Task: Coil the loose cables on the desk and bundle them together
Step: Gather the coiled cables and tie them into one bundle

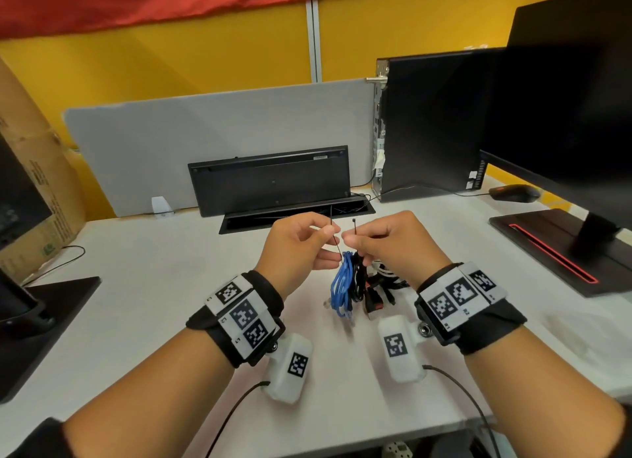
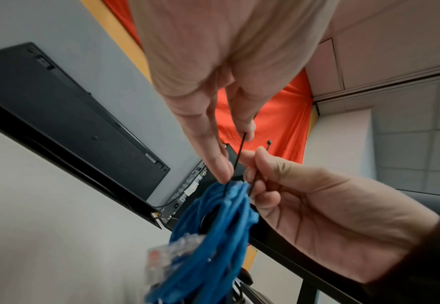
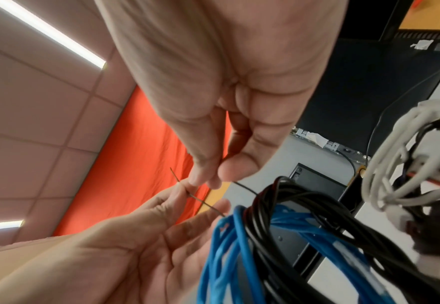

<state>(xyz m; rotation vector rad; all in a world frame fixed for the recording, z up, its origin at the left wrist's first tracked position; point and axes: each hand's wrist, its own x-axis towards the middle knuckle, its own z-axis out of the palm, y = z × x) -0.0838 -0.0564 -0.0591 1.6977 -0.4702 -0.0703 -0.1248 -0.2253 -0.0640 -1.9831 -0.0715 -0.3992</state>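
Both hands are raised above the white desk [image 1: 136,303]. My left hand [image 1: 330,233] pinches one end of a thin black cable tie [image 1: 337,247] and my right hand [image 1: 352,240] pinches the other end, whose small head sticks up. Under the tie hangs a bundle: a blue network cable coil [image 1: 342,286], a black cable coil [image 1: 359,281] and a white cable [image 1: 384,269]. The left wrist view shows the left hand [image 2: 233,152] on the tie [image 2: 239,156] just above the blue coil [image 2: 213,236]. In the right wrist view the right hand [image 3: 213,172] pinches beside the black coil [image 3: 291,205].
A black keyboard [image 1: 270,180] leans on edge against the grey divider, behind an open cable tray [image 1: 297,215]. A PC tower [image 1: 434,126], a mouse [image 1: 514,193] and a monitor [image 1: 564,115] stand at the right. At the left are a cardboard box [image 1: 34,184] and another monitor base [image 1: 44,321].
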